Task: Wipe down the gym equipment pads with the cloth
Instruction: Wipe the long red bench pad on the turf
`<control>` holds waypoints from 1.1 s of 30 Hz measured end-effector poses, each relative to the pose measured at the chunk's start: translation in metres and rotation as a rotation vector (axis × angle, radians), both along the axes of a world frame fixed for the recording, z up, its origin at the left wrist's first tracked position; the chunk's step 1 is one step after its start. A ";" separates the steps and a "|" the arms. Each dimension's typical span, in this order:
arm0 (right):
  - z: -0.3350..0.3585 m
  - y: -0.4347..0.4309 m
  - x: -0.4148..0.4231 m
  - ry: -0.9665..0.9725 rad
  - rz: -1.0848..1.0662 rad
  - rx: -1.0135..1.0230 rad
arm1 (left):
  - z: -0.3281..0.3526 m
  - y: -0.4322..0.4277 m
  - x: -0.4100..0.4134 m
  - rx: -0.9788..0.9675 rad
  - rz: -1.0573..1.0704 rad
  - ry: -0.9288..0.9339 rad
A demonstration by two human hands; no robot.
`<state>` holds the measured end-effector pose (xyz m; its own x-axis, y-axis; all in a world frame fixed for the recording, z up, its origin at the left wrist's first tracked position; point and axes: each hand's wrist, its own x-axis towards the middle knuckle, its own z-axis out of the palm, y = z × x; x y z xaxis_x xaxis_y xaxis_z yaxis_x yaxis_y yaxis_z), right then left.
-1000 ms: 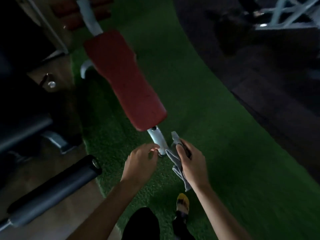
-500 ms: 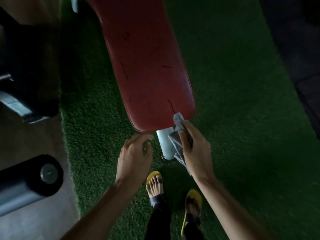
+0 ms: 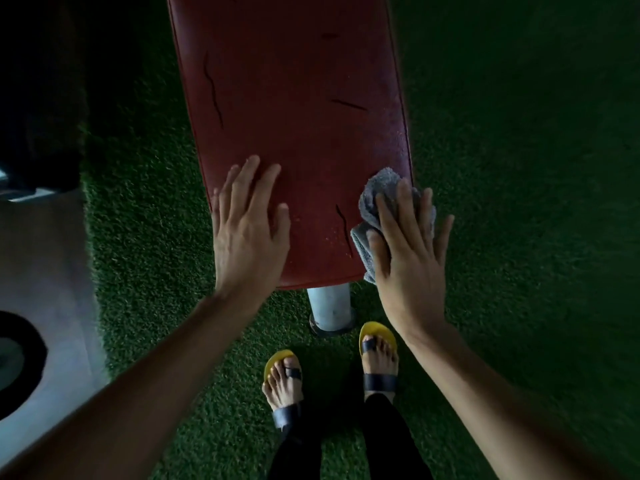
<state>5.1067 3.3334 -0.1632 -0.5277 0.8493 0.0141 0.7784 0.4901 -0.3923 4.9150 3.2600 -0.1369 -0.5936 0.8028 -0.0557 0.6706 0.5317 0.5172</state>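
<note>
The right hand (image 3: 405, 247) presses the cloth (image 3: 372, 202) flat-fingered onto the red pad (image 3: 294, 98), whose length runs toward the frame's top; the left hand (image 3: 249, 230) rests spread beside it.

Cloth (image 3: 375, 199) beneath right hand (image 3: 408, 258), seemingly on pad (image 3: 294, 98)

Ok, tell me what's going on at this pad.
A person stands on green turf at the near end of a red pad. The right hand presses a grey cloth flat on the pad's near right corner. The left hand rests flat on the near left edge. The cloth covers only that corner; the rest of the cracked pad stretches ahead.
</note>
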 end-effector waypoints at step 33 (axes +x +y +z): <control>-0.007 0.003 0.025 -0.149 0.470 0.145 | -0.042 -0.005 0.010 -0.024 -0.066 0.275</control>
